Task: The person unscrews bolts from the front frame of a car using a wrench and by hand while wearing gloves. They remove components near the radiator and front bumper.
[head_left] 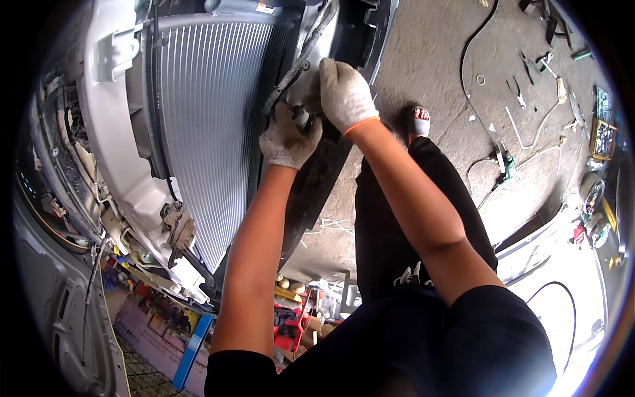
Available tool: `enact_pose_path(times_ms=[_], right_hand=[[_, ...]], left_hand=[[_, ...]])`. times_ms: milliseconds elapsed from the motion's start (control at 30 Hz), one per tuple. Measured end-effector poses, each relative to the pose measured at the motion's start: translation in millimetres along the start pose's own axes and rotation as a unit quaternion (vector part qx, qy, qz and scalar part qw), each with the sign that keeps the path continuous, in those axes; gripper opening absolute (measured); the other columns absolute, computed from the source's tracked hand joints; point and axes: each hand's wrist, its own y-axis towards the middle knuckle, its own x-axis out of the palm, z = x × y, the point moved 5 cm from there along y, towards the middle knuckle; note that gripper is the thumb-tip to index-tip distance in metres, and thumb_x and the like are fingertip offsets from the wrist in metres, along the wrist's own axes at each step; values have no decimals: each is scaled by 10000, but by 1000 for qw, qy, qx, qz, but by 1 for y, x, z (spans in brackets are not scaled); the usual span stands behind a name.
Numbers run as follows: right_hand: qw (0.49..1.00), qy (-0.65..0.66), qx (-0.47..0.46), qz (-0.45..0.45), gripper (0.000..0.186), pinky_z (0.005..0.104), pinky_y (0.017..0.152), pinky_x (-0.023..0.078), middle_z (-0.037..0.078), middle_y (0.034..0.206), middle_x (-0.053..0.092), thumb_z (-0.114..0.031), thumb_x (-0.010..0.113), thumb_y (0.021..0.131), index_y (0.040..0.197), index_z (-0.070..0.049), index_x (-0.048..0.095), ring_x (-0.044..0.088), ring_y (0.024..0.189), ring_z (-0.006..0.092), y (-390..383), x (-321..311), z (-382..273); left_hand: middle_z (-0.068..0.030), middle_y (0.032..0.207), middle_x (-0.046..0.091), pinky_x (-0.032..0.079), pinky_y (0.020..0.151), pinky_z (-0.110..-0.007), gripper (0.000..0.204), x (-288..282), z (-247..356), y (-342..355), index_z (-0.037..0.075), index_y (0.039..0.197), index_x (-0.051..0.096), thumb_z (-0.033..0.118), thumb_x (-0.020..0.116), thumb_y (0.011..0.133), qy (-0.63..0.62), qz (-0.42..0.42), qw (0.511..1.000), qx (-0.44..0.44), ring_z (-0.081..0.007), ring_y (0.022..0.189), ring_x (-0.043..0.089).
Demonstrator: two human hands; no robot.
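Both my hands wear whitish knitted work gloves and work at the front of a car, beside its grey finned radiator (205, 119). My left hand (289, 140) is closed, thumb and fingers around a small dark fitting (300, 118) at the radiator's right edge. Just above and to the right, my right hand (346, 94), in a glove with an orange cuff, has its fingers curled inward and down; what they hold, if anything, is hidden. A grey ribbed hose (305, 58) runs down to the spot above my left hand. A black trim panel (324, 178) lies beneath both wrists.
A white car body frame (109, 126) borders the radiator on the left. On the concrete floor at right lie pliers (517, 94), a green power tool (508, 165) and a black cable (466, 59). A white panel (562, 298) sits lower right; a blue post (193, 352) stands lower left.
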Motion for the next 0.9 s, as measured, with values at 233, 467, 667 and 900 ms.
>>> enact_pose_path(times_ms=[233,467,667,900], right_hand=[[981,-172,-83,37,451,361,599,612,143,766,689,-383,496,1105,1052,50,609,748,655,234,-4,0,-3],[911,-299,-276,-64,255,454,754,586,207,984,697,-181,696,969,1134,-9,607,710,881,401,-103,28,-13],[851,-293,-431,-73,353,426,762,611,172,1066,648,-130,749,806,1104,15,627,705,930,356,-135,62,21],[848,-315,-421,-65,239,423,822,597,147,1045,652,-138,663,831,1034,-12,652,686,960,319,-136,70,42]], left_hand=[[-174,1119,735,594,863,-520,820,-6,2,-4,49,1250,489,616,804,748,-45,-7,999,1,-373,1029,739],[-146,1071,731,617,806,-419,848,31,-40,-4,-25,1388,464,562,769,858,-188,106,971,105,-320,866,749],[-127,1010,733,596,771,-358,835,5,-18,-19,-18,1434,502,394,882,816,-247,78,964,53,-251,826,726],[-133,1005,711,607,792,-388,918,-21,5,-18,6,1391,486,584,847,777,-62,34,997,17,-299,850,741]])
